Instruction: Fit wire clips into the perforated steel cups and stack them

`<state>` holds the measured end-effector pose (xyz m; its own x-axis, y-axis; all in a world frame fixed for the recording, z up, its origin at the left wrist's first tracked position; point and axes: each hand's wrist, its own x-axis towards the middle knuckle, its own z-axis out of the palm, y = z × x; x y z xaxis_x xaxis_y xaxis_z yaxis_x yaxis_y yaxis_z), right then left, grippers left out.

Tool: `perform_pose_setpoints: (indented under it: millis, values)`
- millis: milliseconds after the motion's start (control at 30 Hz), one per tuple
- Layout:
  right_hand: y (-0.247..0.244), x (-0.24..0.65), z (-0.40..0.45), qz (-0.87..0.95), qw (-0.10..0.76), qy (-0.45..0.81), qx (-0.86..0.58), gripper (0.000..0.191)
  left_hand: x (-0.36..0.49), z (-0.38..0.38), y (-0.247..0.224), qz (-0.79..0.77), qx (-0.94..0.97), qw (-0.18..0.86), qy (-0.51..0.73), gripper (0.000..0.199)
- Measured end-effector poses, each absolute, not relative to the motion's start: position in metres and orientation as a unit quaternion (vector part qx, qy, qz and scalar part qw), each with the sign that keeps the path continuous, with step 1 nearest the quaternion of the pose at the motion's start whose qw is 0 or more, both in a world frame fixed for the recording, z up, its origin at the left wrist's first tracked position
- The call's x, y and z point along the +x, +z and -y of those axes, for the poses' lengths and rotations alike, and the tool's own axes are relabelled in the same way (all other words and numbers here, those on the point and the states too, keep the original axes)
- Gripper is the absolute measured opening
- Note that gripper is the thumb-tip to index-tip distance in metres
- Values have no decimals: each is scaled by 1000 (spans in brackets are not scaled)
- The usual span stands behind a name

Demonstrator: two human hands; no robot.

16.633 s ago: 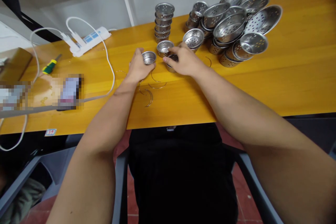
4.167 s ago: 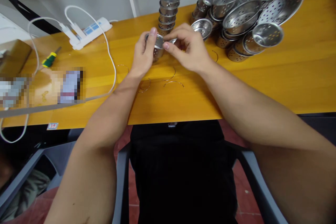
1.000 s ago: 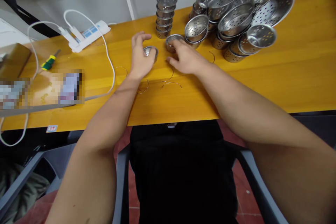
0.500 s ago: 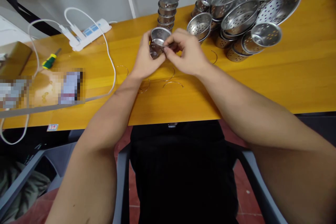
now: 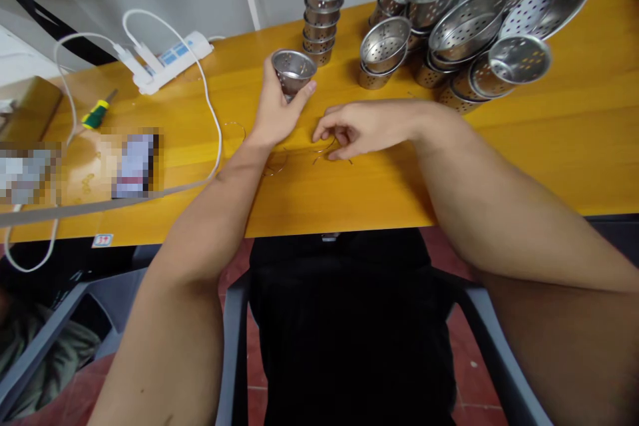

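Observation:
A small perforated metal cup [image 5: 293, 72] is upright in my left hand [image 5: 277, 110], whose fingers and thumb wrap its side. My right hand [image 5: 357, 130] is just above the tabletop, right of and nearer than the cup, with thumb and fingers apart and nothing visible between them. Thin curved wires [image 5: 277, 165] lie on the wooden table [image 5: 329, 203], some partly under my right hand. Behind the cup stands a stack of similar perforated cups [image 5: 319, 32].
Many perforated metal cups and bowls [image 5: 469, 26] are piled at the back right. At the left are a white power strip [image 5: 174, 60] with cables, a green and yellow screwdriver [image 5: 96, 114] and a blurred phone-like object [image 5: 134, 166]. A grey wall borders the back.
My right hand has left the cup, moved toward the table's front edge and opened over the wires. My left hand still holds the cup, now slightly further left.

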<state>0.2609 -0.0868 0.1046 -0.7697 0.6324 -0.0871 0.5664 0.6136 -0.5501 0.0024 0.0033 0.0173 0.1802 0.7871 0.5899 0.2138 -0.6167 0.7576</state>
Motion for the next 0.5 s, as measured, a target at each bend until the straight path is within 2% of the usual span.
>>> perform_pose_setpoints:
  millis: [100, 300, 500]
  values:
    - [96, 258, 83, 895, 52, 300, -326, 39, 5, -1, 22, -352, 720, 268, 534, 89]
    - [99, 233, 94, 886, 63, 313, -337, 12, 3, -8, 20, -367, 713, 264, 536, 95]
    - [100, 212, 107, 901, 91, 249, -343, 20, -9, -13, 13, -349, 734, 189, 551, 111]
